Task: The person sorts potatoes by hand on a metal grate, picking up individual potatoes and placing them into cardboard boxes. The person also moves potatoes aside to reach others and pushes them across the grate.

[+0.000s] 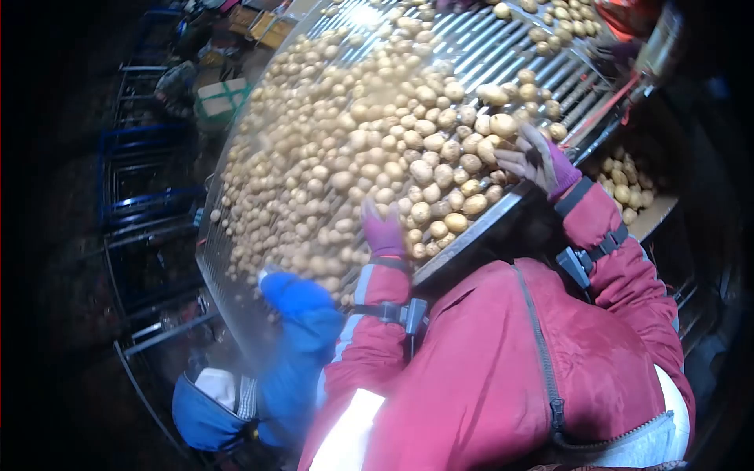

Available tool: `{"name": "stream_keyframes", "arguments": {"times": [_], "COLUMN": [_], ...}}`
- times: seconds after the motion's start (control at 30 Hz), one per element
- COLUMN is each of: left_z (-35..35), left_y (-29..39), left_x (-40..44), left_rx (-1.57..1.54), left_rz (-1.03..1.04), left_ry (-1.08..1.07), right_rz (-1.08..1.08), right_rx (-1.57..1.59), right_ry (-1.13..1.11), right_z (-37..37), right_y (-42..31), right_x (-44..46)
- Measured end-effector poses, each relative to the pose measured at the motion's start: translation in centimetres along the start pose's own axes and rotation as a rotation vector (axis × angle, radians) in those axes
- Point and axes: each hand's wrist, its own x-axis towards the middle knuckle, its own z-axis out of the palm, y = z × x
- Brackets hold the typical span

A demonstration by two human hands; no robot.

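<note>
Many potatoes [436,149] lie spread over a metal roller table [483,59] in front of me. My left hand [383,232], in a purple glove, rests among the potatoes near the front edge with its fingers apart; no potato shows in its grip. To the right, my right hand [536,161], in a grey and purple glove, reaches over the table's metal rim [491,216]. Its fingers are stretched out beside the potatoes at the right end of the pile, and I see nothing held in them.
A person in blue [294,345] works close on my left, a blue glove at the table. Another person in orange [628,16] stands at the upper right. A box of potatoes [627,188] sits below my right arm. A taped carton [222,100] lies beyond the table's left side.
</note>
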Motion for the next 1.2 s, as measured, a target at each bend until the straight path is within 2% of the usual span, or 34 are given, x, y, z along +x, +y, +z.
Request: {"name": "stream_keyframes", "arguments": {"times": [0.07, 0.1, 0.17, 0.2, 0.23, 0.3, 0.33, 0.37, 0.43, 0.5, 0.53, 0.6, 0.7, 0.8, 0.83, 0.87, 0.9, 0.93, 1.03, 1.07, 1.1, 1.13, 1.2], "left_z": [0.2, 0.6, 4.2, 6.1, 5.7, 8.7, 7.9, 7.9, 6.0, 4.7, 2.6, 1.1, -1.1, -0.8, 1.4, 2.6, 5.7, 0.7, 1.5, 1.0, -2.1, -6.7, -9.6], "left_y": [-2.8, -4.7, -6.1, -6.8, -2.8, -0.5, 1.6, 1.3, 1.1, -0.9, -0.4, -4.5, -12.9, -13.0, -12.8, -11.1, -11.7, -4.4, -7.7, -10.2, -13.8, -14.1, -21.8], "left_x": [0.0, 0.0, 0.8, 1.2, 2.6, 3.4, 3.7, 3.4, 2.8, 2.0, 1.9, 1.6, 0.8, 1.1, 1.3, 2.0, 2.5, 2.8, 2.8, 3.0, 3.8, 4.4, 3.8], "left_rx": [0.075, 0.112, 0.369, 0.497, 0.117, 0.378, 0.362, 0.355, 0.244, -0.002, -0.027, 0.109, 0.195, 0.244, 0.247, 0.259, 0.407, 0.275, 0.043, 0.087, 0.141, 0.139, 0.498], "left_rz": [-0.084, -0.129, -0.092, -0.080, -0.331, -0.318, -0.354, -0.233, -0.081, 0.087, 0.069, -0.026, -0.216, -0.445, -0.261, -0.200, 0.033, -0.109, 0.089, 0.112, 0.038, 0.032, -0.228], "left_ry": [0.022, 0.033, 0.090, 0.122, 0.009, -0.056, -0.161, -0.107, -0.155, -0.111, -0.065, 0.076, 0.266, 0.129, 0.219, 0.217, 0.190, -0.013, 0.119, 0.382, 0.279, 0.390, 0.516], "right_rz": [0.080, 0.115, 0.349, 0.395, 0.440, 0.516, 0.570, 0.602, 0.650, 0.612, 0.623, 0.570, 0.608, 0.594, 0.607, 0.619, 0.635, 0.624, 0.696, 0.649, 0.670, 0.690, 0.717], "right_rx": [-0.115, -0.216, -0.107, -0.127, -0.148, -0.125, -0.300, -0.357, -0.464, -0.506, -0.488, -0.393, -0.444, -0.462, -0.450, -0.439, -0.426, -0.522, -0.315, -0.407, -0.382, -0.356, -0.306], "right_ry": [-0.017, 0.066, -0.199, -0.214, -0.230, -0.284, -0.183, -0.207, -0.253, -0.318, -0.313, -0.240, -0.160, -0.151, -0.170, -0.187, -0.201, -0.109, -0.121, -0.046, -0.068, -0.089, -0.137], "right_z": [1.4, 2.7, 0.3, 0.7, 1.1, 2.4, 5.7, 6.6, 8.0, 5.7, 5.5, 6.1, 6.8, 6.5, 6.2, 5.9, 5.7, 7.9, 7.4, 7.6, 7.4, 7.0, 6.2], "right_y": [1.0, 1.8, 4.3, 5.0, 5.7, 6.5, 5.4, 5.8, 6.3, 8.2, 8.5, 9.4, 8.4, 8.6, 8.6, 8.6, 8.7, 7.8, 7.1, 7.5, 7.6, 7.6, 7.6], "right_x": [-0.5, -1.8, -0.6, -0.5, -0.4, -0.9, -1.8, -1.5, -0.5, 1.9, 2.5, 3.4, 5.3, 6.4, 7.0, 7.5, 7.7, 6.5, 7.0, 7.0, 7.2, 7.3, 8.0]}}
